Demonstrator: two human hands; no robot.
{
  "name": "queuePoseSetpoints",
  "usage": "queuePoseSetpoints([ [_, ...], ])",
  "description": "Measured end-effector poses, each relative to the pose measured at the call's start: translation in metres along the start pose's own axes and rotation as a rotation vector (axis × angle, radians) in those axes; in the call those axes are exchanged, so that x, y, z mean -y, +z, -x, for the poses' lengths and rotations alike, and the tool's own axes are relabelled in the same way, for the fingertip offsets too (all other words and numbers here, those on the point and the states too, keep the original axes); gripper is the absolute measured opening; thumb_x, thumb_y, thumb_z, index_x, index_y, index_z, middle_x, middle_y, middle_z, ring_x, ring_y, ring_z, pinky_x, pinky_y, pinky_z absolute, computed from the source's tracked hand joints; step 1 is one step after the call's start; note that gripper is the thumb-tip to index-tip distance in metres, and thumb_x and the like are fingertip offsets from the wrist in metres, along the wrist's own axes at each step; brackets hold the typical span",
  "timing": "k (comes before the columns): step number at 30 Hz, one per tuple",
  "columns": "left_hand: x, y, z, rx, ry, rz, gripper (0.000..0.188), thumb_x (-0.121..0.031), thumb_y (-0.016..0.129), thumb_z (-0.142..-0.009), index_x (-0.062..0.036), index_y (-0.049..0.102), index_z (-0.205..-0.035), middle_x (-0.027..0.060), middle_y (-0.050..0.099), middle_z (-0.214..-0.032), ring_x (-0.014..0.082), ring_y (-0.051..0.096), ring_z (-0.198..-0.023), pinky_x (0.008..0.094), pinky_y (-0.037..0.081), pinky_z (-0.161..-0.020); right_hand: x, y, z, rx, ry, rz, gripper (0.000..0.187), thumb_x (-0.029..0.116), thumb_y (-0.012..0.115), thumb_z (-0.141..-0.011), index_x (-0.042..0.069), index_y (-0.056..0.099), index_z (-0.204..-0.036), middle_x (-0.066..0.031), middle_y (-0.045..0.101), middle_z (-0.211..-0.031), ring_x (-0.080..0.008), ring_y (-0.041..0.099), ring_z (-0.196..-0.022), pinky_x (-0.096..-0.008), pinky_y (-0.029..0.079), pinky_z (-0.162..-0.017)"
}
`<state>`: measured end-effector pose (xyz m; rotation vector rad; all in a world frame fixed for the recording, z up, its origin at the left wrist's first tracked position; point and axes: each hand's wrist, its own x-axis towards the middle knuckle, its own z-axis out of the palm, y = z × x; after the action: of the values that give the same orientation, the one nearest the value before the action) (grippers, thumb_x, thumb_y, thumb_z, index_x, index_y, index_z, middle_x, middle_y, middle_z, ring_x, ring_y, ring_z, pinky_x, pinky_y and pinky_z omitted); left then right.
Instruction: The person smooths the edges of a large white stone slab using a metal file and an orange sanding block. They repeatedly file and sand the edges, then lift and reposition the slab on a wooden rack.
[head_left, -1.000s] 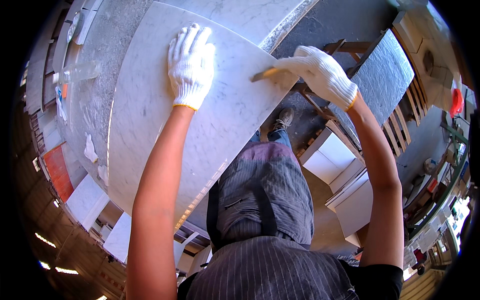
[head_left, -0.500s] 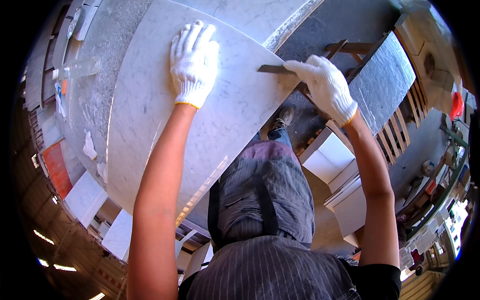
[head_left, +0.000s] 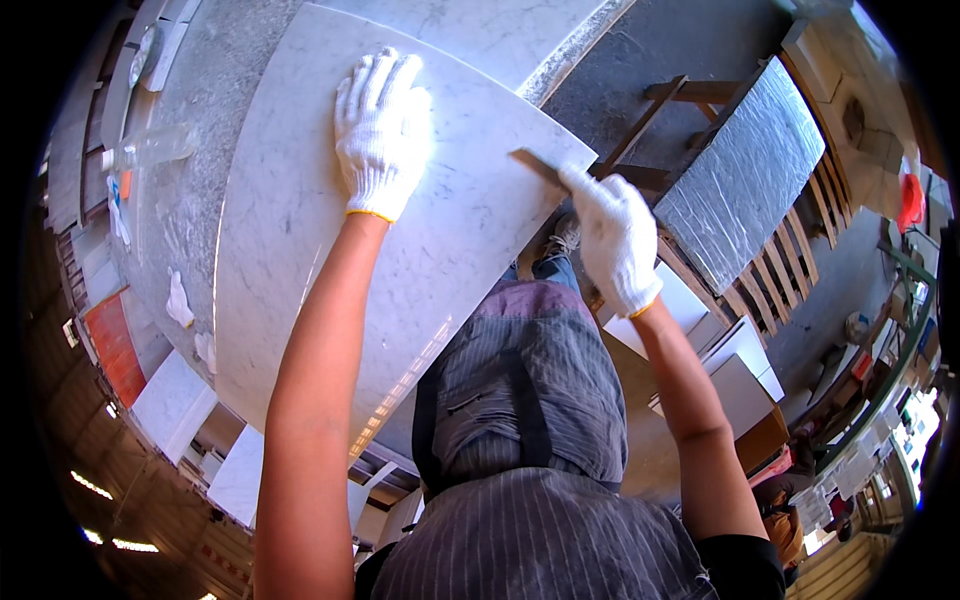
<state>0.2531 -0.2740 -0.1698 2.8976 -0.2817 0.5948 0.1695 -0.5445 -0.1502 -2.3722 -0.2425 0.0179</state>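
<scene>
Nearest the camera: a grey striped apron (head_left: 520, 420) and two bare forearms rising from the lower edge.

Left hand (head_left: 382, 130), in a white knit glove, lies flat with fingers spread on the white marble slab (head_left: 300, 230); its grip pinches nothing and only presses down. Right hand (head_left: 615, 240), also gloved, has its grip closed around the handle of a flat scraper blade (head_left: 535, 165), whose tip rests on the slab's right edge near the corner.

Judgement on the step: the blade is best kept at a low angle to the edge with even pressure, while the flat hand steadies the slab; a steep angle could chip the corner.

Slab condition: pale, faintly grey-veined, smooth, with a curved left outline and a straight right edge. It lies on a speckled grey stone table (head_left: 190, 180), overhanging toward the person.

Further off: a clear plastic bottle (head_left: 150, 147) on the table at left, and a dark grey slab (head_left: 745, 175) resting on a wooden rack (head_left: 790, 270) at right
</scene>
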Motion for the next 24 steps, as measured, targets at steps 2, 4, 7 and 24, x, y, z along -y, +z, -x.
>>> queuePoseSetpoints([
  [2, 0.0, 0.0, 0.001, 0.002, -0.004, 0.006, 0.035, -0.029, 0.056, -0.097, -0.0159, 0.062, -0.128, 0.0087, 0.058, -0.136, 0.0303, 0.049, -0.13, 0.0422, 0.033, -0.113, 0.003, 0.005, 0.009, 0.002, 0.031, -0.019, 0.036, -0.002, 0.06, -0.08, 0.013, 0.071, -0.111, -0.014, 0.055, -0.074, -0.0314, 0.059, -0.071, -0.04, 0.047, -0.061],
  [4, 0.0, 0.0, 0.0, 0.005, -0.005, 0.005, 0.035, -0.029, 0.056, -0.097, -0.0161, 0.062, -0.129, 0.0085, 0.057, -0.137, 0.0304, 0.048, -0.131, 0.0421, 0.033, -0.113, 0.0, 0.003, -0.003, -0.05, 0.004, -0.041, 0.035, -0.003, 0.058, -0.082, 0.012, 0.071, -0.111, -0.0139, 0.055, -0.074, -0.0315, 0.059, -0.07, -0.0398, 0.047, -0.06],
  [7, 0.0, 0.001, 0.001, 0.007, -0.004, -0.007, 0.035, -0.029, 0.055, -0.097, -0.0163, 0.062, -0.129, 0.0084, 0.057, -0.137, 0.0306, 0.048, -0.131, 0.042, 0.033, -0.113, -0.002, 0.005, -0.015, -0.166, 0.052, -0.021, 0.034, -0.001, 0.058, -0.085, 0.012, 0.07, -0.114, -0.0145, 0.054, -0.073, -0.0317, 0.058, -0.069, -0.0398, 0.046, -0.059],
  [24, -0.016, -0.021, 0.018, -0.046, -0.147, 0.427, 0.028, -0.016, 0.059, -0.096, -0.0055, 0.063, -0.122, 0.0118, 0.063, -0.124, 0.0282, 0.056, -0.119, 0.0397, 0.042, -0.104, 0.041, 0.002, 0.051, 0.078, 0.6, -0.797, 0.039, 0.004, 0.053, -0.097, 0.005, 0.057, -0.135, -0.0033, 0.057, -0.085, -0.0117, 0.054, -0.079, -0.0263, 0.045, -0.072],
])
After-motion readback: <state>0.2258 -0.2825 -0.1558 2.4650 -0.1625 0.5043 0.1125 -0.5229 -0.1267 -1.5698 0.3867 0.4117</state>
